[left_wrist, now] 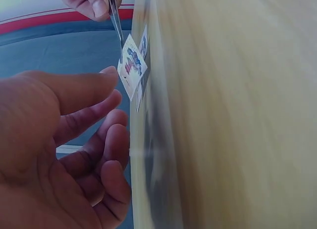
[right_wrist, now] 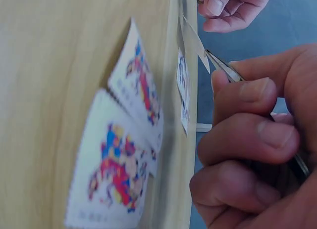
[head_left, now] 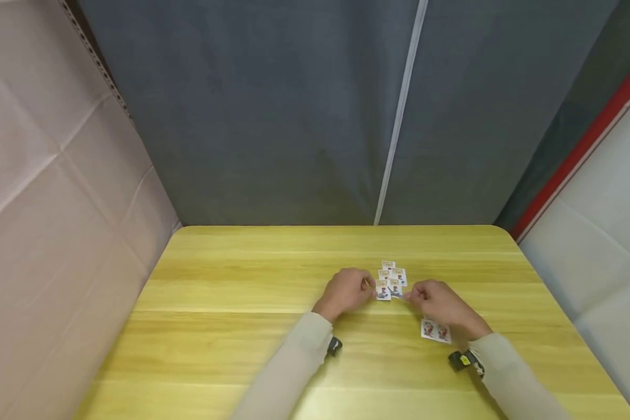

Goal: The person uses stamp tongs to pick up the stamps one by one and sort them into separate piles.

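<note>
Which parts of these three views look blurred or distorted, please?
Head view: evenly lit, wide-angle bend at the edges, the stamps small but fairly sharp. Left wrist view: the left hand fills the near frame softly, the table smeared, a lifted stamp in the tweezers clearer. Right wrist view: the near stamp pair is blurred; the right hand looks sharper.
</note>
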